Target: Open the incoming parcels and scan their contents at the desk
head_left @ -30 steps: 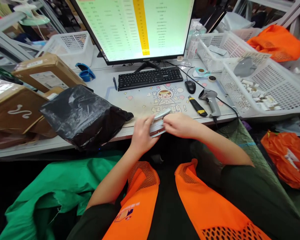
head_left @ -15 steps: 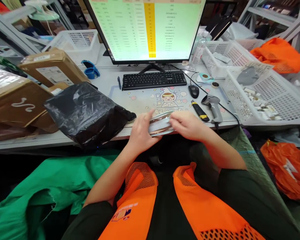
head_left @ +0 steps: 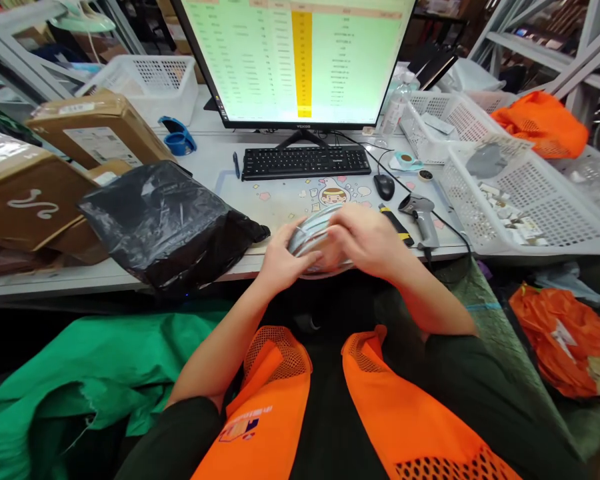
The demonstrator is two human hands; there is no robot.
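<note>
In front of my body, over the desk's front edge, a round, shiny clear item with brown in it (head_left: 313,230) is blurred by motion; its exact kind I cannot make out. My left hand (head_left: 283,260) grips its left side, thumb over the near face. The fingers of my right hand (head_left: 367,240) are bent and pinched at its right side, covering part of it. To the left of my hands lies a black plastic bag parcel (head_left: 165,220). A yellow-and-black box cutter (head_left: 397,225) is partly behind my right hand.
Behind my hands are a keyboard (head_left: 305,163), a mouse (head_left: 384,187) and a monitor (head_left: 300,67). A barcode scanner (head_left: 423,217) with its cable lies at right, before white baskets (head_left: 565,220). Cardboard boxes (head_left: 25,200) stand at left. A green cloth (head_left: 115,360) hangs below the desk.
The clear item has turned and tilted between my hands, showing a rounder outline. My right hand has moved slightly up and over it; my left still grips its side. The view has shifted slightly.
</note>
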